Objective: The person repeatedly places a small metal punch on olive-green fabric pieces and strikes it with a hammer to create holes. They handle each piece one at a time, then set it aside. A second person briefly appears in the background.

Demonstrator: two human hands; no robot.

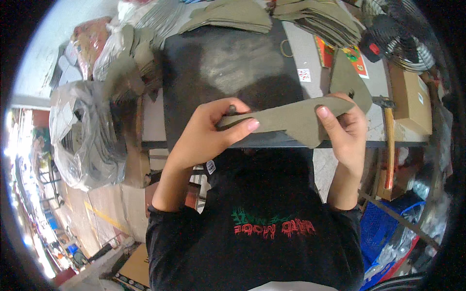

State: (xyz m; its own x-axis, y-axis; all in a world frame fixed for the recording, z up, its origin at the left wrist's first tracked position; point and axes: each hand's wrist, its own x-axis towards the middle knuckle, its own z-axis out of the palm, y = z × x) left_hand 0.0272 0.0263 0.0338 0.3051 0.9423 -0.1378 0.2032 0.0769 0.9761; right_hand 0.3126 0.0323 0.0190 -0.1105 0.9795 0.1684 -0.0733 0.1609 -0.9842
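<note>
Head view, one moment: flat olive-drab cut piece [296,121] of leather-like sheet, curved outline, held level above near edge of dark work mat [228,63] on counter [310,53]; left hand [204,136] clamped on its left end, thumb on top, fingers beneath; right hand [347,131] clamped on its right end, thumb pressed flat on upper face; piece spanned between both grips, clear of mat; judged light, thin, pliable yet shape-keeping, not fragile, slightly grippy; best taken by opposite ends near edges; hammer [389,140] lying at right; stacks of like pieces [320,17] behind.
</note>
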